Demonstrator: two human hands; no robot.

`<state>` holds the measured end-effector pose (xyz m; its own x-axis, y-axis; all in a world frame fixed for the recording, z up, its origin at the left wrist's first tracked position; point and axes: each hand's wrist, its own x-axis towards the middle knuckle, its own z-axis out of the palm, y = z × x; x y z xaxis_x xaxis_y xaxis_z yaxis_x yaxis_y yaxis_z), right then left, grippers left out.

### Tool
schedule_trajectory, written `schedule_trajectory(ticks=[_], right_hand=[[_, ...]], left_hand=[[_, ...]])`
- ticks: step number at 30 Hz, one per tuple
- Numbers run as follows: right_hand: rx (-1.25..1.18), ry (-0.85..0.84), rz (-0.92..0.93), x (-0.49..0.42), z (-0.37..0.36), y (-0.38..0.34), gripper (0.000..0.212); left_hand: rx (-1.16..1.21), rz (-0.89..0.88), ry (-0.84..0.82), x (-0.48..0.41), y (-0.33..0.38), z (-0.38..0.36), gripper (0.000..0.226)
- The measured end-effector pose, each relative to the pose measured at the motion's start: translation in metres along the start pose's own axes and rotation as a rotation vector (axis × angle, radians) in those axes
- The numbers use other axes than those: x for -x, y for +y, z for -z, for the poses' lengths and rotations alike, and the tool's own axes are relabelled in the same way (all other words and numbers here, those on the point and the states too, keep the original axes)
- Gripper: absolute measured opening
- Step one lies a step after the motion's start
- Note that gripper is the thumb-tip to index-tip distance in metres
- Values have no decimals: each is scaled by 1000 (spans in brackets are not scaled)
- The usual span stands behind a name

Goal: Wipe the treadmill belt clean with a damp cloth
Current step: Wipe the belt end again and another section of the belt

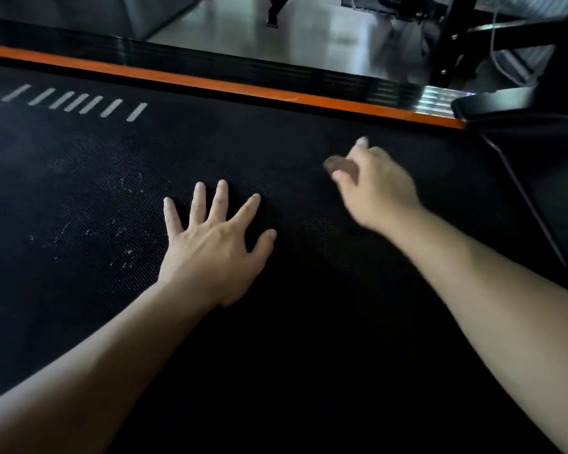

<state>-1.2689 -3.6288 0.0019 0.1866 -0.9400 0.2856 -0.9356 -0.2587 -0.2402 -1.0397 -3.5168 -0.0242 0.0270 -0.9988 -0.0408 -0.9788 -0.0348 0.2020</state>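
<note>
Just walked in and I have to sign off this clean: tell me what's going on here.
A person reaches over the treadmill belt with two bare hands. The left grip lies flat on the belt, fingers spread. The right grip is blurred, nearer the orange side strip; whether it holds anything is unclear. No cloth shows. Pale specks lie on the belt beside the left grip, so wiping isn't finished.

Black, finely dotted treadmill belt [276, 339], flecked with whitish specks [125, 231], bears a row of slanted pale grey dashes [76, 101] beside a bright orange strip [210, 81] and black ribbed rail [210, 62]
</note>
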Motion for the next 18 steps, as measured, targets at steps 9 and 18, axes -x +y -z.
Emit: schedule_trajectory(ticks=[9,18], right_hand=[[1,-18,-39,25,15,4,26],[-59,-58,208,96,24,-21,38]], left_hand=[[12,-16,-10,1,-2,-1,72],[33,-24,-13,-1,-4,0,69]])
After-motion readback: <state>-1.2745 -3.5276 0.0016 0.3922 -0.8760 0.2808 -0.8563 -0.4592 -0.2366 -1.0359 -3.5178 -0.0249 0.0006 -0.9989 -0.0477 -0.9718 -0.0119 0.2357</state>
